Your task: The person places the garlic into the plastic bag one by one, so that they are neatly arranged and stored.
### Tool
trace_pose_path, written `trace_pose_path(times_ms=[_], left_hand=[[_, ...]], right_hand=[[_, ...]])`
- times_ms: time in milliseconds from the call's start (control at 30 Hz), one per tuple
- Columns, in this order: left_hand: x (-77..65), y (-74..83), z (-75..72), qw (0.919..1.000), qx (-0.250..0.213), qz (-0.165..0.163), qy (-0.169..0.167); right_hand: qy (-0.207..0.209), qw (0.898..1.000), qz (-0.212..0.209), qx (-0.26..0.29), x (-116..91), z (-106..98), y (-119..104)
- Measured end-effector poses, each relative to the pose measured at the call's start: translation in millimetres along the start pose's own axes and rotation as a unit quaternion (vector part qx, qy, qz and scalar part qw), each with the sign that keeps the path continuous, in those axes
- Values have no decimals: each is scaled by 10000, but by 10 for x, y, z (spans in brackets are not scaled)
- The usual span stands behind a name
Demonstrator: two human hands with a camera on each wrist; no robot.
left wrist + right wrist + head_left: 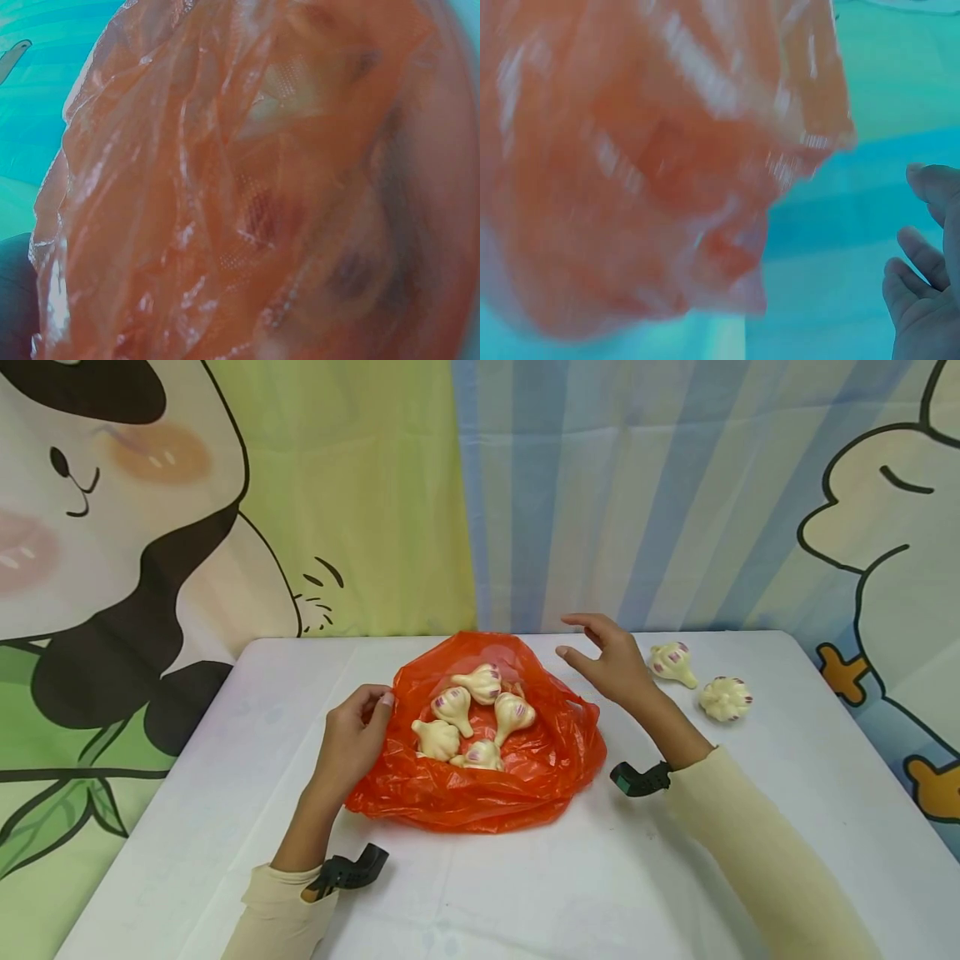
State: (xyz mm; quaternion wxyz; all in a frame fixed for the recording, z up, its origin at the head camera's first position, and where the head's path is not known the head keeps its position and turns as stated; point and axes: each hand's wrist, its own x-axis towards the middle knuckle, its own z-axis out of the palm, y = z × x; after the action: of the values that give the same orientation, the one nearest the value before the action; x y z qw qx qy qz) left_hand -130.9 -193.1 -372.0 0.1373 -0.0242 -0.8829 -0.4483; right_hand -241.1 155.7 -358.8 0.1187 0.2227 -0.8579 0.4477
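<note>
A red plastic bag (480, 802) lies with its mouth spread wide on the table, and several garlic bulbs (513, 714) show inside. My left hand (352, 735) pinches the bag's left rim between thumb and fingers. To the right of the bag, my right hand (611, 664) hovers with thumb and fingers apart, holding nothing. In the right wrist view the spread fingers (922, 262) stand a short way from the bag's edge. Crinkled translucent film of the bag (150, 202) fills most of the left wrist view, with blurred bulbs behind it.
Behind the right wrist, one garlic bulb (671, 662) lies near the table's back edge, and another garlic bulb (725, 698) sits just right of it. A white cloth covers the table (525, 893). A printed curtain (360, 493) hangs behind.
</note>
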Motion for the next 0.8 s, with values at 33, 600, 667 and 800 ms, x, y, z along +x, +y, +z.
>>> trace_pose_path(times_ms=[33, 600, 667, 800], left_hand=[[0, 1, 1, 10000, 0, -1, 0], [2, -27, 2, 9999, 78, 54, 36], [2, -21, 4, 10000, 34, 79, 25], [3, -9, 9, 10000, -9, 58, 6]], right_hand=[[56, 9999, 79, -34, -9, -28, 47], [1127, 9863, 1130, -413, -136, -401, 579], [1193, 9832, 1314, -419, -159, -428, 616], [1313, 9759, 1684, -454, -218, -497, 684]])
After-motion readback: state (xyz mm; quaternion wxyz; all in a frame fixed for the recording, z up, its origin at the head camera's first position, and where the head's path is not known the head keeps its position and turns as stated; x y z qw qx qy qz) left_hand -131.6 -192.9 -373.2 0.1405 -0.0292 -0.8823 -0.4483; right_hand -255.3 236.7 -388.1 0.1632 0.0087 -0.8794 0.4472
